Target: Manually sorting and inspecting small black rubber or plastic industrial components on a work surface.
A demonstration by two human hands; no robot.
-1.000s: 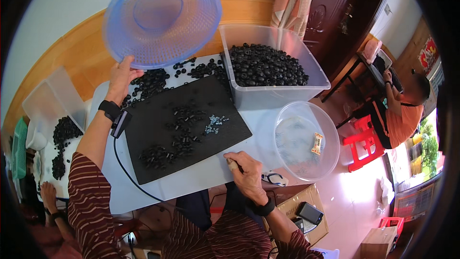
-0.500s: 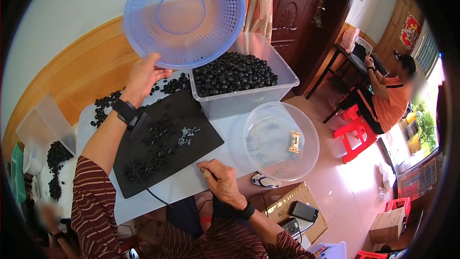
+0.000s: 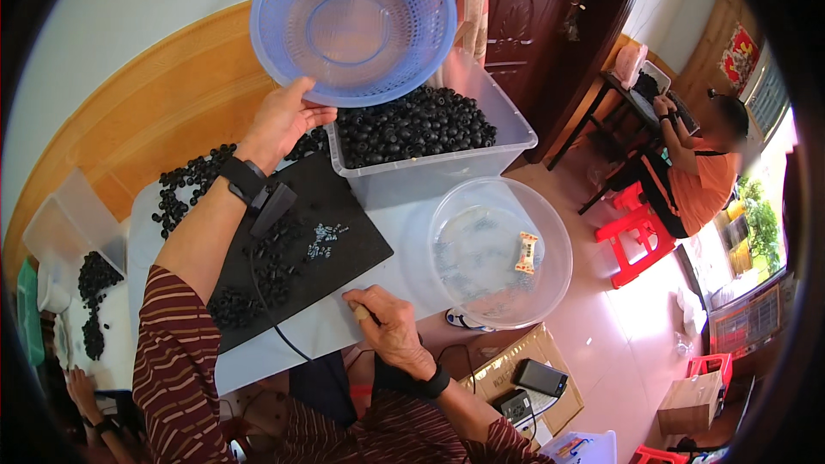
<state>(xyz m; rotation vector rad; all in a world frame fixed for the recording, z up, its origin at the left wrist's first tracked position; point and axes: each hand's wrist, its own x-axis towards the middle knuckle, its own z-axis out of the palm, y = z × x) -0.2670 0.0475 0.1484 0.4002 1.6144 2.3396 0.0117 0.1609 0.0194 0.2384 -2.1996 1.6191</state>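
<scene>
We note our left hand (image 3: 282, 127) closed on the near rim of a round blue perforated plastic basket (image 3: 352, 30), held up on the far side, hiding part of a rectangular clear plastic bin (image 3: 430, 169) of small black beads (image 3: 412, 131). Our right hand (image 3: 391, 328) curls near a flat black mat (image 3: 348, 245) (whether around anything, we cannot tell).

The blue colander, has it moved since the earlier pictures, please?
Yes, the blue colander has moved right relative to the clear plastic bin, now overlapping it in view.
</scene>
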